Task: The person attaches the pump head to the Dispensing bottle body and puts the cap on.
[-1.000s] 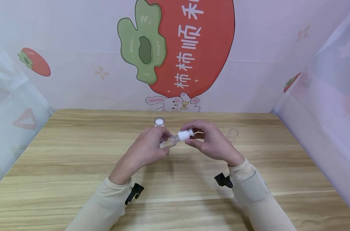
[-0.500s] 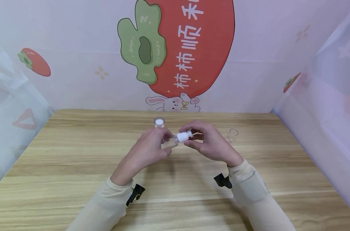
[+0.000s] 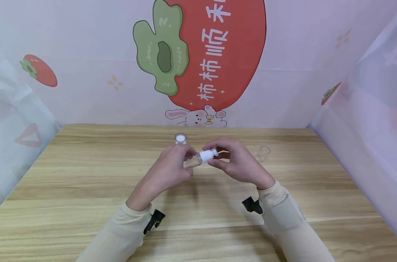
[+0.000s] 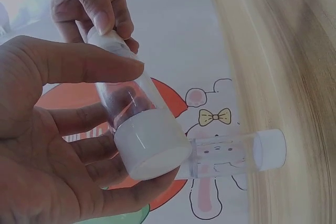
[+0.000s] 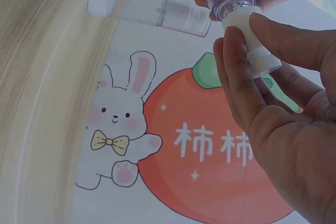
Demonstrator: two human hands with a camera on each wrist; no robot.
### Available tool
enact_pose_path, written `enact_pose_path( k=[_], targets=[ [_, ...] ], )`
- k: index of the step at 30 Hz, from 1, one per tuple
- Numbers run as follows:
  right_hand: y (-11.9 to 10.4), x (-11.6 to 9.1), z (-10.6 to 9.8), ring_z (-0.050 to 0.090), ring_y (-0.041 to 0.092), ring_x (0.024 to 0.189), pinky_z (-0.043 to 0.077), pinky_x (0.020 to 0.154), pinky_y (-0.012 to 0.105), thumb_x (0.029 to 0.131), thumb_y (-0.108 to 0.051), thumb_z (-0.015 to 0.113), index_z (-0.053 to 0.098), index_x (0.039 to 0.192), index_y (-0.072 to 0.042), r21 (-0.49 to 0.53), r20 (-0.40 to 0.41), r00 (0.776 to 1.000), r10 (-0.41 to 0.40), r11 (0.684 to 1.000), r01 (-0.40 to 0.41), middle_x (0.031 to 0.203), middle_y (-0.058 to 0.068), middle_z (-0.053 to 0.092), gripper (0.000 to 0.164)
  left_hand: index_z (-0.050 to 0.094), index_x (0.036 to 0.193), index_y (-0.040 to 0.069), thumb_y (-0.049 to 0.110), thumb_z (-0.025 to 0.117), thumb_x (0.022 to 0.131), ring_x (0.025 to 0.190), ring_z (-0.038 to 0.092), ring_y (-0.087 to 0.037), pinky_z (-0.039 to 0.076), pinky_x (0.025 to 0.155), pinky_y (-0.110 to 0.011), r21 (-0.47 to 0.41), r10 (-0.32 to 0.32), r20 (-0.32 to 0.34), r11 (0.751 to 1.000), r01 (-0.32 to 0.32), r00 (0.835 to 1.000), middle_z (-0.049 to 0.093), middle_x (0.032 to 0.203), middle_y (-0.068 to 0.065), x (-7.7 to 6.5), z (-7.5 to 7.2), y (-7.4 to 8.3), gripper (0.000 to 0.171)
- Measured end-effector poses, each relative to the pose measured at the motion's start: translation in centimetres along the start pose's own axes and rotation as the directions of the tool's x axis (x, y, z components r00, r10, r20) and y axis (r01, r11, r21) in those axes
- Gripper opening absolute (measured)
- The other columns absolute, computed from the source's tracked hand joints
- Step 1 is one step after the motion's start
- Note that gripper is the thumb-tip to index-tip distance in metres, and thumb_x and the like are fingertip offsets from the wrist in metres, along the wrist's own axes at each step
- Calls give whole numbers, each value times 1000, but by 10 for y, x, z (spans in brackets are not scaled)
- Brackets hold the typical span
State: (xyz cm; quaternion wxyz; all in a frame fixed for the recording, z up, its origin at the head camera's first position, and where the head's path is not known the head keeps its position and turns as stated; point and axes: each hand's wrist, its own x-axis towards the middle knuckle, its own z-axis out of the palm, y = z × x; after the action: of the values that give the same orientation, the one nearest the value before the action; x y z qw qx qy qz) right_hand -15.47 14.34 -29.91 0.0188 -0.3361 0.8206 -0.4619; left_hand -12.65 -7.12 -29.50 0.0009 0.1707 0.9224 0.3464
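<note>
My left hand (image 3: 172, 165) grips a clear bottle (image 3: 192, 161), tilted above the table. In the left wrist view its white base (image 4: 152, 142) lies between the thumb and curled fingers. A white pump head (image 3: 207, 155) meets the bottle's open end, pinched by the thumb and fingers of my right hand (image 3: 239, 160). From the right wrist view, the pump head (image 5: 244, 27) sits right at the bottle's clear rim (image 5: 233, 1). Just beyond my left hand stands a second clear bottle (image 3: 180, 138) with a white top, its lower part hidden in the head view.
A clear cap-like piece (image 3: 263, 154) with a round rim stands on the wooden table (image 3: 198, 233), beyond my right hand. A printed white sheet (image 3: 87, 98) rises behind the table, and similar sheets flank both sides. Black wrist mounts (image 3: 154, 221) stick out from the sleeves.
The pump head and bottle have come together along their length. The clear neck part seen between them one second ago is now hidden. The second bottle and clear piece have stayed put.
</note>
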Motion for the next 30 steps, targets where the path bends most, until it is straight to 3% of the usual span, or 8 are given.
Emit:
enact_pose_path(
  k=[15,30],
  targets=[
    [-2,0,-2,66,24,96,57,87,31,86,5,77,70,117,-1,-8,-22,1000,21,1000,-21,114,9,68,32,72,111,5,-1,84,78,100,63,-28,53,89,-46,-13,-9,-67,1000,8,998,70,106,-9,0,-2,1,35],
    [-2,-2,-4,65,23,94,58,86,31,82,8,79,72,113,-4,3,-52,999,-16,1000,16,110,5,69,34,72,107,8,3,87,76,93,64,-28,53,82,-44,-4,54,-85,999,-54,995,70,99,-5,-1,-4,-2,34]
  ],
)
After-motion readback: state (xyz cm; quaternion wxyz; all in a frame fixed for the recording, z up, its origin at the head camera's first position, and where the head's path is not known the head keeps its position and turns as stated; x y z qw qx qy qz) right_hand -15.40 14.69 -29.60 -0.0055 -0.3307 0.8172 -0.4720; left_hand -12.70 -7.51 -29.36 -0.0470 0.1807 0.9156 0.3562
